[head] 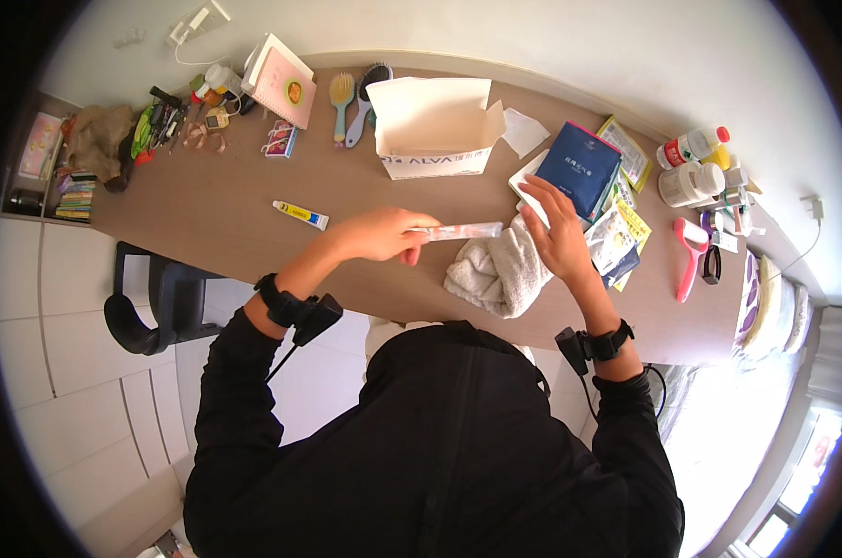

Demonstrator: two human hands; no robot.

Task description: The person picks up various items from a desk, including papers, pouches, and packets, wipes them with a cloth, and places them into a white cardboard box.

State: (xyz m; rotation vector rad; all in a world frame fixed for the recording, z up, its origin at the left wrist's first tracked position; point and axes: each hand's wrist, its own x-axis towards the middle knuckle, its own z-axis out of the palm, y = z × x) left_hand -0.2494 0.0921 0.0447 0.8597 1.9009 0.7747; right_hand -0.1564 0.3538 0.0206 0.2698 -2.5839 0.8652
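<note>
My left hand [386,236] grips one end of a slim clear plastic package [466,231], which points to the right above the desk. What the package contains is too blurred to tell. My right hand [557,234] hovers with fingers apart, holding nothing, just beyond the package's far end. Below it, a bunched light-grey towel [494,268] lies near the desk's front edge. An open white cardboard box [435,129] with printing on its front stands behind my hands, its flaps raised. To the left lies a yellow and blue tube [300,214].
Sheet-mask packets [579,167] pile up at the right. Bottles [689,183] and a pink lint roller [689,257] stand or lie farther right. Two hairbrushes [342,104], a pink spiral notebook [281,87] and pens [163,122] are at the back left. A black chair [159,300] stands below.
</note>
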